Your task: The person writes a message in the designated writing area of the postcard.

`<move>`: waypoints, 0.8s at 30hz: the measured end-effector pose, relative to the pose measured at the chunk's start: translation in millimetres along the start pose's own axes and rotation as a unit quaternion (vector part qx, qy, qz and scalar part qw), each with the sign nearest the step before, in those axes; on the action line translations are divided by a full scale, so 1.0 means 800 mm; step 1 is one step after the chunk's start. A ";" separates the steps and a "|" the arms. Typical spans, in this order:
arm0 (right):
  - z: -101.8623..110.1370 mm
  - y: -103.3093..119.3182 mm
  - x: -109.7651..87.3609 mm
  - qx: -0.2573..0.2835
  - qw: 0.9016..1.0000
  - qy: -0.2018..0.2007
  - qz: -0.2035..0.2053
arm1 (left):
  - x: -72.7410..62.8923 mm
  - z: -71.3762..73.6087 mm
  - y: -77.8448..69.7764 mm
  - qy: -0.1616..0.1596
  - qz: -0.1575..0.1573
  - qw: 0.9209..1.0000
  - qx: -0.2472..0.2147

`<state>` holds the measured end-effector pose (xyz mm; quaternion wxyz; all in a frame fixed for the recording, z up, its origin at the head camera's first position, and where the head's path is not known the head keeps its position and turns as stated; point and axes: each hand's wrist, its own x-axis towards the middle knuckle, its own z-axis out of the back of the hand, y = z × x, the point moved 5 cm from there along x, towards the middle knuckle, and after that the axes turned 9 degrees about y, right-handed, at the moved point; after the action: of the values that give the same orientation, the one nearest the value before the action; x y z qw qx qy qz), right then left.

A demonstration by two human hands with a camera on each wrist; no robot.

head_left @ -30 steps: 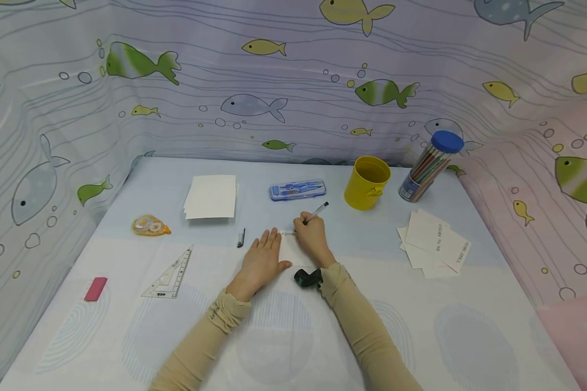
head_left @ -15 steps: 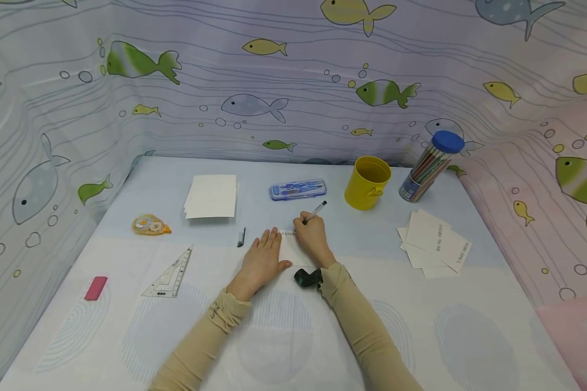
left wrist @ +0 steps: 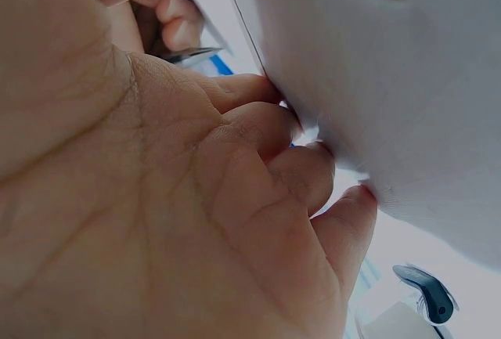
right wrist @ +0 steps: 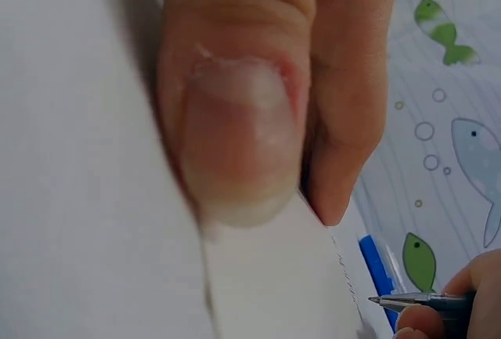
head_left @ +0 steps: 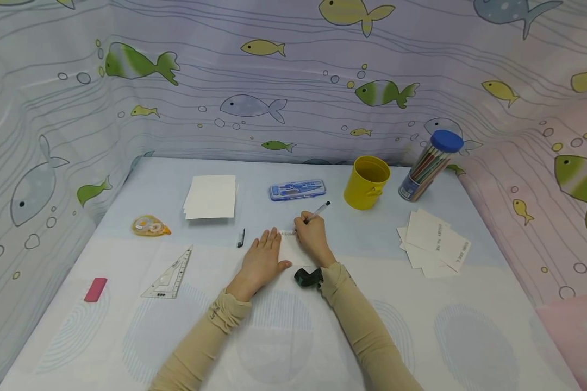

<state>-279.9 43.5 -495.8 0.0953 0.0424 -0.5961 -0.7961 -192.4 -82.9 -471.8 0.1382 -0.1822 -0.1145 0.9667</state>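
Note:
My left hand (head_left: 260, 260) rests flat, fingers straight, on the left side of a white card (head_left: 293, 252). Its palm (left wrist: 156, 190) fills much of the left wrist view, and its thumb (right wrist: 243, 120) looms large in the right wrist view. Near the card's top edge, my right hand (head_left: 314, 238) pinches a pen (head_left: 322, 207) that leans up to the right. A short line of writing (head_left: 287, 233) runs along that edge; the right fingers partly hide it. The pen's tip (right wrist: 374, 300) shows in the right wrist view. Left of the left hand lies a black pen cap (head_left: 241, 238).
Blank cards (head_left: 212, 196), a blue case (head_left: 297, 190), a yellow cup (head_left: 367, 183) and a blue-lidded pencil jar (head_left: 428, 168) stand behind. Written cards (head_left: 432, 244) lie right; correction tape (head_left: 150, 225), a set square (head_left: 170, 276) and a red eraser (head_left: 95, 289) lie left.
My right hand has shifted slightly right with the pen, and a little more of the written line shows. My left hand keeps its place on the card.

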 end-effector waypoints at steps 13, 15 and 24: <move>-0.001 -0.002 0.000 -0.021 1.000 -0.011 0.004 | 0.000 0.000 0.000 -0.005 -0.002 1.000 -0.002; 0.000 0.000 0.001 -0.040 0.999 -0.010 0.007 | -0.001 0.001 -0.001 -0.008 -0.004 1.000 -0.002; -0.001 0.003 0.000 -0.082 0.997 0.003 -0.002 | -0.002 0.001 -0.002 -0.010 -0.006 1.000 -0.002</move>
<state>-279.8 42.2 -493.7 0.0988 0.0378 -0.5288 -0.8422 -191.1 -82.2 -469.8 0.1425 -0.1723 -0.1192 0.9674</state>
